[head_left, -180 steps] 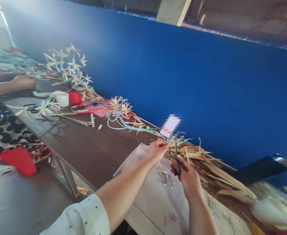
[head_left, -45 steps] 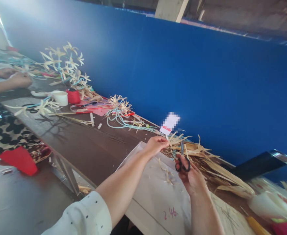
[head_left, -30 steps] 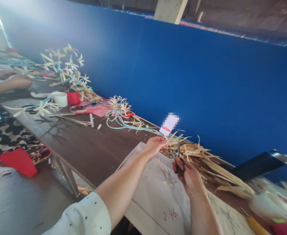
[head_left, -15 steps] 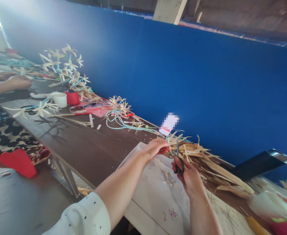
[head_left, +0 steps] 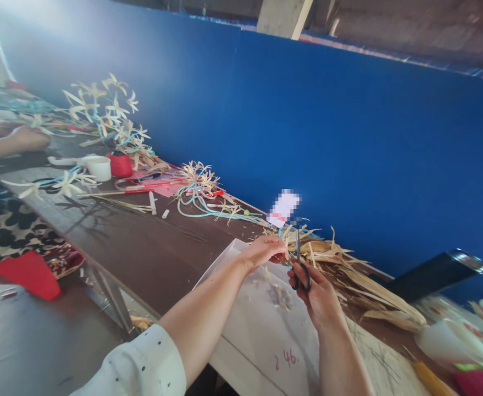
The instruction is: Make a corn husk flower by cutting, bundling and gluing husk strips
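My left hand [head_left: 262, 252] pinches a small piece of dried husk with a blue strand over a white board [head_left: 261, 330]. My right hand [head_left: 317, 294] grips black-handled scissors [head_left: 299, 264], blades pointing up and closed against that piece. Behind both hands lies a pile of dried corn husks [head_left: 348, 272]. Small husk trimmings [head_left: 280, 294] are scattered on the board beneath my hands.
A long dark table [head_left: 142, 242] runs along a blue wall [head_left: 307, 137]. Husk flowers [head_left: 105, 113], a red thread spool [head_left: 120, 165], a white tape roll [head_left: 100, 168], blue cords [head_left: 202, 206] and pens lie further left. Another person's hand [head_left: 25, 138] rests at far left. A red cloth [head_left: 29, 273] sits below.
My left hand has dipped slightly lower and nearer to the scissors. The blades opened about 1.5 s ago and are now closed on the piece. More trimmings lie on the board.
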A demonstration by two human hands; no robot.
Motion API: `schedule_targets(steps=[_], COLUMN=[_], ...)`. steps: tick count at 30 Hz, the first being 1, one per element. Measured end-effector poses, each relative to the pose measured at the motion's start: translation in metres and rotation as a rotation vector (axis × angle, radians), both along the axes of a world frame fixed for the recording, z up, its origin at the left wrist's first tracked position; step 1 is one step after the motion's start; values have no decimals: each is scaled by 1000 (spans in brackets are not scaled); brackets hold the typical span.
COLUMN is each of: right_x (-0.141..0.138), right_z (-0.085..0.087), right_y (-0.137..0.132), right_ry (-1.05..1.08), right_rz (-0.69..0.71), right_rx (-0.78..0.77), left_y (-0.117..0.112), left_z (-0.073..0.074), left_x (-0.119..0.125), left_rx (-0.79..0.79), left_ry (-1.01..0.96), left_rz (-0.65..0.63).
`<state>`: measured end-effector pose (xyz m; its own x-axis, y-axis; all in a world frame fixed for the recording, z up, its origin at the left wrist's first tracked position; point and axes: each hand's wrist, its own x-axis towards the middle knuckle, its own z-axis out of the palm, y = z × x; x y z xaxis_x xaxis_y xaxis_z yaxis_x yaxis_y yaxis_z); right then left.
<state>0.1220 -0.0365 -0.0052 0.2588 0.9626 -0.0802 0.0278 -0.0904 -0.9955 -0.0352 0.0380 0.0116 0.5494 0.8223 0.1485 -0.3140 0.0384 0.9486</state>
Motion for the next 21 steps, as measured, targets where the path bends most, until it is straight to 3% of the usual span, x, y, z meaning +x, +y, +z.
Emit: schedule_targets(steps=[7, 21], right_x=[-5, -9], right_z=[4, 9], right_y=[-5, -6], right_ry=[-13, -46], right_rz=[91, 122], right_rx=[39, 29], left_y=[2, 5], left_z=[-2, -6], left_x=[1, 2], left_rx=[-2, 15], left_ry=[54, 83], left_rz=[56, 76])
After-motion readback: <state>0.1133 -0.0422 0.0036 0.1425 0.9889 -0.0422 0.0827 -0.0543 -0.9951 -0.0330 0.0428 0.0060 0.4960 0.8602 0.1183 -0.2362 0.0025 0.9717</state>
